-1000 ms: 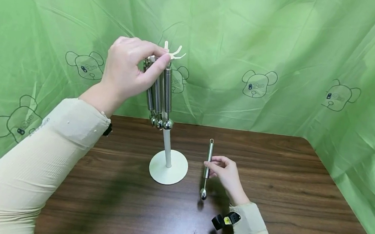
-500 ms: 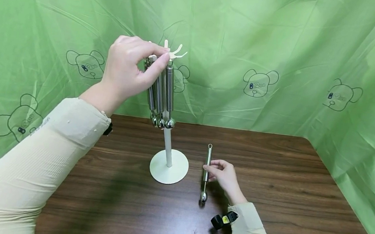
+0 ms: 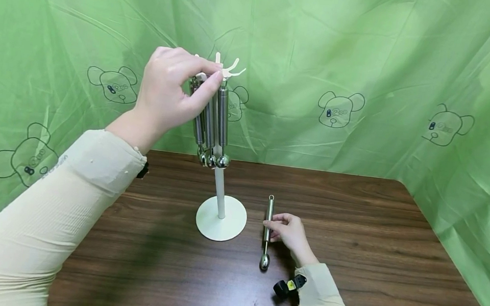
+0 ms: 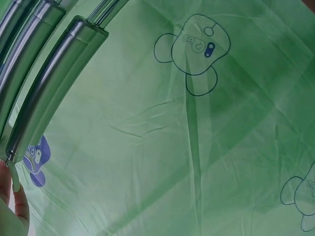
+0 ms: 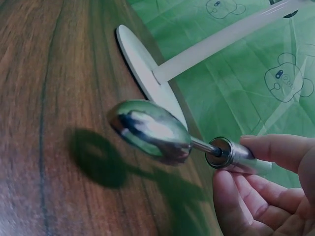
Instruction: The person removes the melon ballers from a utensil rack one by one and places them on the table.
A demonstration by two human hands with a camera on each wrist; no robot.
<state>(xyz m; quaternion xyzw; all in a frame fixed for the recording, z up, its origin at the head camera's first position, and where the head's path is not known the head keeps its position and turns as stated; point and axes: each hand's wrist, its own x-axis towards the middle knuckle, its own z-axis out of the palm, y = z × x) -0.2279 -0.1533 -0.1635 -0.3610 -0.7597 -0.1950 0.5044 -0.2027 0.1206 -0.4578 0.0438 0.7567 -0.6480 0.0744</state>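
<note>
A white utensil stand (image 3: pixel 219 192) stands on the table, its hooks spreading at the top. My left hand (image 3: pixel 169 86) pinches the stand's top by the hooks. Below that hand hang several metal utensils (image 3: pixel 223 116), also visible in the left wrist view as steel handles (image 4: pixel 59 78). To the right of the round base, my right hand (image 3: pixel 291 234) holds a metal scoop (image 3: pixel 265 262) by its thick handle between thumb and fingers. The scoop's ring end points away and its oval bowl (image 5: pixel 150 130) towards me, slightly above its shadow on the table.
The brown wooden table (image 3: pixel 371 264) carries the stand's white round base (image 3: pixel 219 232). Green cloth (image 3: pixel 292 34) printed with bear heads closes off the back and sides. A black wrist camera (image 3: pixel 287 286) sits beside the right sleeve, close to the tabletop.
My right hand has moved a little towards me and slightly left, bringing the scoop along and lower. My left hand keeps its hold at the stand's top.
</note>
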